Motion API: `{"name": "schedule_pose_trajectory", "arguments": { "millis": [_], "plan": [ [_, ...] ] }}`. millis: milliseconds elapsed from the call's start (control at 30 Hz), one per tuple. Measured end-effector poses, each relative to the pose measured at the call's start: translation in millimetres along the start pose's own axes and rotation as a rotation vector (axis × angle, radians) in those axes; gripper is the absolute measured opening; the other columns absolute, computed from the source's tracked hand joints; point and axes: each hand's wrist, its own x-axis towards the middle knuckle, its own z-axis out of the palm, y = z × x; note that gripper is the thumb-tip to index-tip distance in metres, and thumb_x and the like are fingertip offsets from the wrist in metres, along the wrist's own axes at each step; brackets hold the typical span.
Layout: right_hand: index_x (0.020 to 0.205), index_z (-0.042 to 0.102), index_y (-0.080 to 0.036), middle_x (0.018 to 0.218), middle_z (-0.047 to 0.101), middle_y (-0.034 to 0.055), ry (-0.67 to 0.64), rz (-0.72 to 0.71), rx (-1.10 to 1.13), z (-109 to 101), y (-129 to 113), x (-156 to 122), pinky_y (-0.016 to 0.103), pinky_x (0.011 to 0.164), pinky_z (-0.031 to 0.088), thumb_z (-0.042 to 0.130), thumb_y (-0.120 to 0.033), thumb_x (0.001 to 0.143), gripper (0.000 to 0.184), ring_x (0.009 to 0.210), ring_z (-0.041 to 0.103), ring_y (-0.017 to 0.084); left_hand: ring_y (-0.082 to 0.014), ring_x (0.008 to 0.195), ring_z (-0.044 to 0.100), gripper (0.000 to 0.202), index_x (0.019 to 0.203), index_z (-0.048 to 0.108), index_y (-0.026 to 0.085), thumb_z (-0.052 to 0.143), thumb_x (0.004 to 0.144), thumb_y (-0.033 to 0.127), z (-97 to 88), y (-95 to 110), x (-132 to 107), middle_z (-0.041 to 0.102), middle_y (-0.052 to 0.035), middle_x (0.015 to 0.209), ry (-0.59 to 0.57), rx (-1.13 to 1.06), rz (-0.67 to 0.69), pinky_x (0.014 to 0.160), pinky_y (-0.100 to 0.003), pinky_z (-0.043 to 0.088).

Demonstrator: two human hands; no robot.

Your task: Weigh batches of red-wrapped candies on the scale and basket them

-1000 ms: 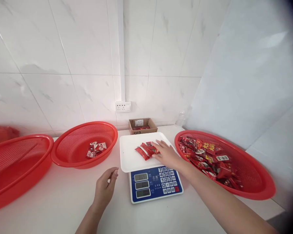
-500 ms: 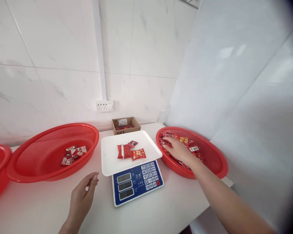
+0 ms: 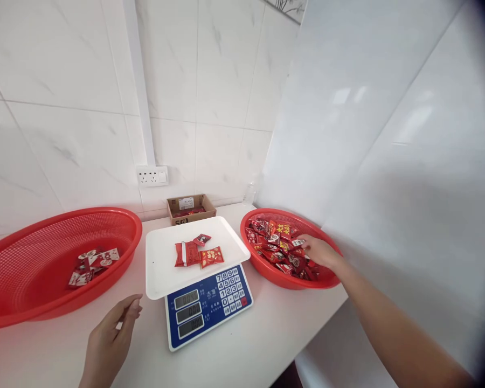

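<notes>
My right hand [image 3: 320, 252] reaches into the right red plastic basket [image 3: 250, 258], which holds many small red snack packets [image 3: 275, 245]. Its fingertips close on the end of a red packet with a white label [image 3: 298, 243]; how firm the hold is does not show. My left hand [image 3: 112, 337] hovers over the table, left of the digital scale [image 3: 208, 310], thumb and forefinger pressed together with nothing visible between them. On the scale's white tray [image 3: 161, 280] lie a larger red packet with a white strip [image 3: 187, 254], a red-and-gold packet [image 3: 212, 257] and a small dark red packet [image 3: 202, 239].
At the left stands another red basket [image 3: 32, 269] with a few red-and-white packets [image 3: 92, 264]. Behind the scale a cardboard box [image 3: 191, 209] holds red packets. A clear glass [image 3: 249, 193] stands in the back corner. A wall socket [image 3: 152, 176] is above the table [image 3: 153, 355].
My right hand has moved rightward inside the basket, from its left part to the white-labelled packet. The camera view has turned to the right. My left hand keeps its pinched shape.
</notes>
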Motion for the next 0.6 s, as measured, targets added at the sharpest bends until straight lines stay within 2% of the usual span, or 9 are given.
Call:
{"name": "schedule_pose_trajectory", "arguments": {
  "millis": [167,333,467,533,600],
  "plan": [
    [0.115,0.057,-0.023,0.108,0.066,0.0053,0.072,-0.01,-0.018,-5,-2,13,0.027,0.077,0.045,0.046,-0.012,0.075,0.043,0.096,0.061,0.021,-0.0191,0.07,0.07,0.04,0.091,0.064,0.023,0.047,0.074,0.056,-0.2,-1,1,0.072,-0.0033,0.077,-0.007,0.005,-0.009,0.057,-0.022,0.054],
    [0.133,0.045,-0.024,0.138,0.045,0.0065,0.051,-0.146,-0.031,8,-39,37,0.031,0.098,0.036,0.049,-0.022,0.081,0.052,0.124,0.043,0.021,-0.0194,0.069,0.07,0.039,0.089,0.064,0.023,0.047,0.075,0.056,1.2,-1,1,0.072,-0.0029,0.076,-0.011,0.006,0.014,0.056,-0.022,0.054],
    [0.137,0.04,-0.022,0.148,0.029,0.011,-0.025,-0.179,-0.057,17,-62,60,0.041,0.102,0.032,0.056,-0.021,0.075,0.064,0.133,0.029,0.028,-0.0197,0.068,0.07,0.039,0.089,0.064,0.023,0.048,0.075,0.055,0.3,-1,0,0.072,-0.0033,0.076,-0.003,-0.004,0.038,0.055,-0.023,0.054],
    [0.137,0.041,-0.021,0.144,0.036,0.0129,-0.052,-0.19,-0.065,20,-67,68,0.044,0.101,0.031,0.058,-0.021,0.074,0.065,0.131,0.031,0.03,-0.0195,0.068,0.07,0.039,0.088,0.064,0.023,0.048,0.075,0.055,-0.3,-1,0,0.072,-0.0032,0.075,0.005,-0.009,0.047,0.055,-0.022,0.054],
    [0.135,0.043,-0.019,0.135,0.047,0.0138,-0.056,-0.204,-0.068,22,-69,73,0.043,0.1,0.033,0.058,-0.021,0.074,0.063,0.125,0.04,0.03,-0.0195,0.067,0.07,0.038,0.088,0.064,0.023,0.048,0.075,0.055,-0.4,-1,0,0.072,-0.003,0.074,0.013,-0.013,0.052,0.053,-0.022,0.054]
  ]
}}
